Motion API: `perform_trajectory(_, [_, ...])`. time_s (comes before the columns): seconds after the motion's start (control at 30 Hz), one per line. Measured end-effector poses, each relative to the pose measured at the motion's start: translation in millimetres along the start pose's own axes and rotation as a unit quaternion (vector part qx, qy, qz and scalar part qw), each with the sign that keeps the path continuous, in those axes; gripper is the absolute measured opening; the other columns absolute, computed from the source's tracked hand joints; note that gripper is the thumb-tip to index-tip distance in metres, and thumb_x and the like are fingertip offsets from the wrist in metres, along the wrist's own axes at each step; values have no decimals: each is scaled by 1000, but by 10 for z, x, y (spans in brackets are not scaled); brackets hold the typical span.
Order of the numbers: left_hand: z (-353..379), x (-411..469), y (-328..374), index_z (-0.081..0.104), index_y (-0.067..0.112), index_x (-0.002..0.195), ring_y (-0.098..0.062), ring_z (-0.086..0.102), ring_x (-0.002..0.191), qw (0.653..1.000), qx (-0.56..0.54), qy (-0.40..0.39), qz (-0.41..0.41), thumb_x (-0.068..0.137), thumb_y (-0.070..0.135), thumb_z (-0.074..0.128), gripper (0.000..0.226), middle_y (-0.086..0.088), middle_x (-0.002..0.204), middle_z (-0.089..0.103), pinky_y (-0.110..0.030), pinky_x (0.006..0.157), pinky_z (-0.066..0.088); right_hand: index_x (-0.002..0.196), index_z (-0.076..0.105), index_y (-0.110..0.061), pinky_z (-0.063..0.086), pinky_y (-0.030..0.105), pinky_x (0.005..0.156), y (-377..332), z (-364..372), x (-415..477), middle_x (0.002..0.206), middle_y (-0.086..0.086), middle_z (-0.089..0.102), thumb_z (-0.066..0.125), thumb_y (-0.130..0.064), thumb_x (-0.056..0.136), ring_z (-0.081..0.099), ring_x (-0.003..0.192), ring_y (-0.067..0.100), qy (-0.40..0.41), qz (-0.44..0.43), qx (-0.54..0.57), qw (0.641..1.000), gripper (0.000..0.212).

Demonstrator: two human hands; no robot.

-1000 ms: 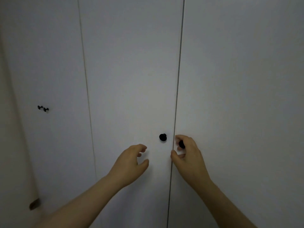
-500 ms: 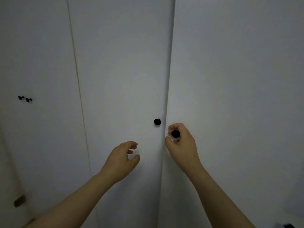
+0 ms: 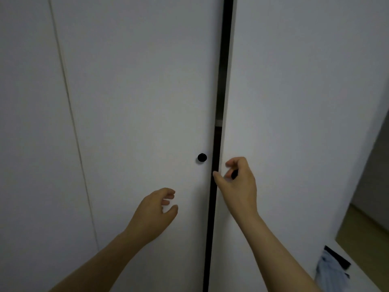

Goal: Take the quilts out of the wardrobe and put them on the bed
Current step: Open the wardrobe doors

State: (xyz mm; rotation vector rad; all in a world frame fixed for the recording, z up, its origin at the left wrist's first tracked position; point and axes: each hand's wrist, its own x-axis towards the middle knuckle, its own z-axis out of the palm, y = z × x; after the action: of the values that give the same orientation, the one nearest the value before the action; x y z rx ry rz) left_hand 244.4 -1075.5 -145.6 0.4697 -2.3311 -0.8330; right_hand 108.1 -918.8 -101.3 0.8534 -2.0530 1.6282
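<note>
Reaching for quilts not yet in sight

The right hand curls its fingers round the right knob, with the right door ajar and a dark gap at its 9 o'clock. The left hand hangs loosely curled and empty, at 7 o'clock of the left knob. No quilts show; they probably lie behind the doors. Likely soft, bulky and floppy, light for their size, they would want both arms under the fold rather than a pinch at one corner.
</note>
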Motion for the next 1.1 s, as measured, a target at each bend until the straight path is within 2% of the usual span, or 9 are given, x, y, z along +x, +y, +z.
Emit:
perform_trajectory(0.23, [160,-15,-4,56,23,115,-3,59,97,993,-93,-68,7,84,21,62,32,12,108,61,-13,81,47,91,40,-22,51,38,60,-130,70,-19,66,-2,54,71,-33,78,55,62,18,99,16,-114,988,35])
perform_trajectory(0.43, [633,-197,83,56,20,114,-17,63,99,960,-241,-136,-49,83,5,63,35,-5,110,66,-22,92,50,91,43,-19,48,32,56,-185,-74,-116,64,-2,54,70,-32,79,54,56,14,82,16,-122,989,32])
perform_trajectory(0.5, [738,-220,199,50,19,126,-13,58,110,939,-295,-163,-64,85,6,62,45,2,121,59,-13,89,47,91,44,-19,47,27,54,-191,-151,-160,64,-1,54,71,-32,80,53,55,13,70,18,-113,991,32])
perform_trajectory(0.6, [860,-236,374,47,22,133,-6,55,115,917,-333,-215,-48,87,15,61,49,11,127,56,-20,94,47,91,44,-20,42,19,53,-230,-251,-226,64,-2,54,71,-31,80,52,54,11,57,22,-109,992,31])
perform_trajectory(0.73, [959,-330,529,59,25,112,5,63,90,930,-322,-175,-40,88,13,59,27,15,102,65,-7,69,49,90,45,-21,45,19,55,-254,-324,-304,65,-3,53,71,-31,80,54,56,12,60,27,-116,991,29])
perform_trajectory(0.87, [1004,-424,562,58,43,90,4,64,87,934,-325,-147,-32,88,13,59,30,20,92,66,-9,68,49,88,46,-23,50,24,58,-293,-361,-354,62,-6,53,71,-32,79,55,56,12,77,21,-132,988,29])
perform_trajectory(0.97, [1005,-460,578,57,43,91,4,64,87,933,-329,-142,-31,88,12,59,32,19,96,65,-8,69,48,87,48,-26,53,35,69,-354,-411,-392,66,-10,56,71,-36,78,57,67,13,103,-4,-155,982,27])
perform_trajectory(1.03, [1003,-484,594,58,41,92,2,64,88,931,-333,-143,-29,88,11,58,30,18,96,65,-7,69,48,94,50,-25,52,35,77,-430,-446,-401,86,-10,57,71,-39,76,54,86,13,128,-31,-173,976,31])
perform_trajectory(1.1, [1007,-503,597,63,32,98,0,64,89,933,-330,-140,-25,88,11,58,24,13,98,67,-8,71,49,115,47,-23,47,31,92,-510,-442,-347,116,-3,50,72,-44,74,44,110,13,127,-63,-209,968,52])
